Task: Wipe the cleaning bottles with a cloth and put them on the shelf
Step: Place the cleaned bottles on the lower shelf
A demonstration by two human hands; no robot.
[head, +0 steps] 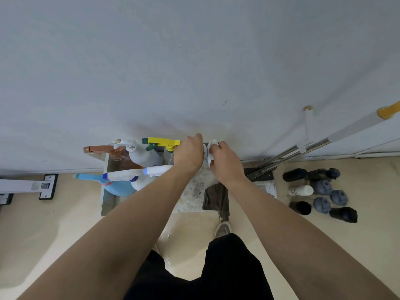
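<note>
Pale grey wall (194, 61), glossy cream floor (54, 224), mop poles (324, 144) leaning right

Plastic btls (142, 156), matt cloth (213, 197), glossy flr (190, 226).

Soft, even light all over, no harsh source on show. The wall (194, 61) read a flat grey-blue and dimmed toward the top corners. Down on the floor (249, 224) a glossy sheen flared just ahead of the feet. The metal mop poles (287, 151) threw back thin bright glints, with only faint, soft-edged shadows beside them on the wall. The white bottle (212, 146) between the left hand (189, 153) and right hand (225, 163) nearly washed out against that pale backdrop. The dark bottles (344, 214) sank into near-black, with little detail. Wide-angle stretch was strong: the forearms ballooned at the bottom edge and the skirting line bowed. Focus was slightly soft throughout.
</note>
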